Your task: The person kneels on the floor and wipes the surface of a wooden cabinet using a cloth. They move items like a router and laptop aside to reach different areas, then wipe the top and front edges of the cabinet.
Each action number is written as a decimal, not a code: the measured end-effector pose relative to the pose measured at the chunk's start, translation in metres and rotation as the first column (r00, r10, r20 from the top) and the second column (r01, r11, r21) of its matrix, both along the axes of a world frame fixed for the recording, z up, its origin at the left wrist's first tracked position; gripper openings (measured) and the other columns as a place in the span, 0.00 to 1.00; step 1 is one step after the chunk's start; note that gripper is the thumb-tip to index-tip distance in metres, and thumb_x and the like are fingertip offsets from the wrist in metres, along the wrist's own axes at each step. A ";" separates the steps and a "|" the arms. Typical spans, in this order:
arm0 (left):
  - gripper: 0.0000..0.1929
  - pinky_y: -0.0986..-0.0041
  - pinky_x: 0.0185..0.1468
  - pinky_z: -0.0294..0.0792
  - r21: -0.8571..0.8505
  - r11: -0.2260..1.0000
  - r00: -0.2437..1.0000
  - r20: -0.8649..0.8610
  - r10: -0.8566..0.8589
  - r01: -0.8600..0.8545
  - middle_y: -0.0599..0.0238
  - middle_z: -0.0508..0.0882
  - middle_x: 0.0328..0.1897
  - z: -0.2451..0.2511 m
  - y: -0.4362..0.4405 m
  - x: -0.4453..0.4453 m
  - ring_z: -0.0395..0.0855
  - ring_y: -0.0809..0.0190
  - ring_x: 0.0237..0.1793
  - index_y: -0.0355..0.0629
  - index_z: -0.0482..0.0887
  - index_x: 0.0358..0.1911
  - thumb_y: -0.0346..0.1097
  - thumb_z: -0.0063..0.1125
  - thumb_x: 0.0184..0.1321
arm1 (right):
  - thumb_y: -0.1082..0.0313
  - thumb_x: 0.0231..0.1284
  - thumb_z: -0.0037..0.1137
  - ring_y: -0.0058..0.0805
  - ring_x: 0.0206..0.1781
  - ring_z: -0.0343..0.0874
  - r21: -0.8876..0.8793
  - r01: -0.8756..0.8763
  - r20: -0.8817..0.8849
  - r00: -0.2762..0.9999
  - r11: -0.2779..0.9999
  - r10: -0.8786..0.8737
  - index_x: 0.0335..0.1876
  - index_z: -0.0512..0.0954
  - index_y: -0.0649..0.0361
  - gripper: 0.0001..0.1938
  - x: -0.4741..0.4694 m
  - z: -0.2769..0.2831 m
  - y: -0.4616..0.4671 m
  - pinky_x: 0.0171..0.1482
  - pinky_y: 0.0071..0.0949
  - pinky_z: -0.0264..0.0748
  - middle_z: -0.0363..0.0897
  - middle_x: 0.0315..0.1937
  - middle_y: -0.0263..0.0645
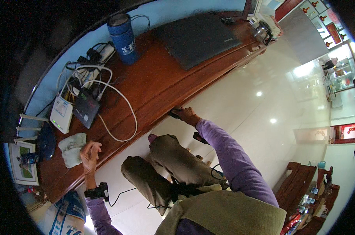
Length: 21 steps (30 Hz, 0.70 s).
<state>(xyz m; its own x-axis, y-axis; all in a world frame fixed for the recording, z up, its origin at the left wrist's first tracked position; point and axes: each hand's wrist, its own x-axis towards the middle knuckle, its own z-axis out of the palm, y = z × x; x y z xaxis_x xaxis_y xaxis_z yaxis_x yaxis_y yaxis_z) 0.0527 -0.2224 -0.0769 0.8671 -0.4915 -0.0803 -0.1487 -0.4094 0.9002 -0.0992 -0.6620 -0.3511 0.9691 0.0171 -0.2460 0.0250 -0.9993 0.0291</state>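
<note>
My left hand (pixel 90 153) is at the front of the brown wooden cabinet top (pixel 154 85), its fingers loosely curled and nothing visible in them. Right beside it lies a folded pale cloth (pixel 73 150); the hand overlaps its edge, and I cannot tell if they touch. At the cabinet's front edge, my right hand (pixel 189 115) grips a small dark object (pixel 175 114). The fingers cover much of that object, so its kind is unclear. A black band with a small device (pixel 102 191) is strapped around my left wrist.
A white router (pixel 61 114), a dark box (pixel 86 109), looped white cable (pixel 133 114) and a blue tumbler (pixel 123 38) stand on the cabinet. Farther along are a black laptop (pixel 199 39) and a glass pot (pixel 262 31). A framed picture (pixel 25 164) leans at the left.
</note>
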 end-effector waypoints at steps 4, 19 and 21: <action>0.16 0.81 0.20 0.52 0.030 1.000 0.999 0.042 -0.001 0.000 0.73 0.75 0.21 0.001 -0.002 0.000 0.60 0.79 0.16 0.38 0.82 0.31 0.43 0.52 0.69 | 0.69 0.63 0.48 0.41 0.47 0.82 0.069 -0.055 0.003 0.999 0.996 0.055 0.67 0.67 0.33 0.27 0.008 0.002 -0.010 0.43 0.39 0.81 0.71 0.61 0.40; 0.22 0.79 0.17 0.51 0.132 0.990 0.995 0.097 0.033 -0.046 0.70 0.73 0.17 0.005 -0.013 0.009 0.60 0.76 0.12 0.38 0.80 0.24 0.48 0.48 0.69 | 0.65 0.69 0.40 0.36 0.49 0.79 0.135 -0.041 -0.097 0.994 0.990 0.055 0.72 0.55 0.23 0.29 0.005 0.027 -0.014 0.39 0.32 0.77 0.78 0.51 0.40; 0.21 0.79 0.17 0.51 0.109 0.993 0.997 0.072 0.042 -0.050 0.70 0.73 0.17 0.001 -0.011 0.008 0.60 0.76 0.12 0.38 0.80 0.24 0.48 0.49 0.69 | 0.66 0.69 0.40 0.37 0.50 0.79 0.146 -0.040 -0.119 0.991 0.988 0.058 0.72 0.55 0.23 0.29 0.006 0.033 -0.014 0.41 0.33 0.77 0.77 0.53 0.40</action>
<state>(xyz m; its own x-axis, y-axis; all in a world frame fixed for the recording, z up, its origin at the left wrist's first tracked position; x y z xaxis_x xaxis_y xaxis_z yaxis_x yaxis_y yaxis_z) 0.0605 -0.2331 -0.0756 0.8940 -0.4423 -0.0713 -0.1875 -0.5140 0.8370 -0.0935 -0.6760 -0.3180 0.9290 0.1072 -0.3542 0.0682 -0.9903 -0.1207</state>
